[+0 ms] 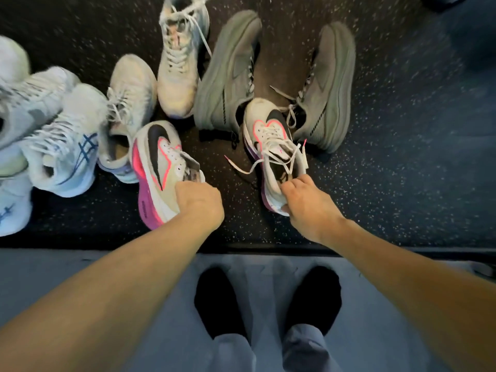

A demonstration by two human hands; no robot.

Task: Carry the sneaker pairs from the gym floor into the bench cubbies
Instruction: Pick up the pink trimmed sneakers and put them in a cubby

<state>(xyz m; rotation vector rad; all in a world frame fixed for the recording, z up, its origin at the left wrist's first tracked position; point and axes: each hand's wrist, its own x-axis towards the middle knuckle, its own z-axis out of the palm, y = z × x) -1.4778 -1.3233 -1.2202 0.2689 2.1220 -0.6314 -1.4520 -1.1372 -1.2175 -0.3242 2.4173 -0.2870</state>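
Task barely started, no cubbies in view: left hand (200,201) fingers curling round the heel of one pink-soled sneaker (158,167), right hand (304,204) pinching the heel collar of its mate (271,146), with three more pairs sitting beyond on the gym floor (402,170).

White sneaker (158,167) with pink sole tilted on its side; its mate (271,146) upright, laces loose

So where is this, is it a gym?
Probably a gym: the floor is dark speckled rubber, several sneaker pairs lie loose on it, like the grey pair, and a padded mat edges it.
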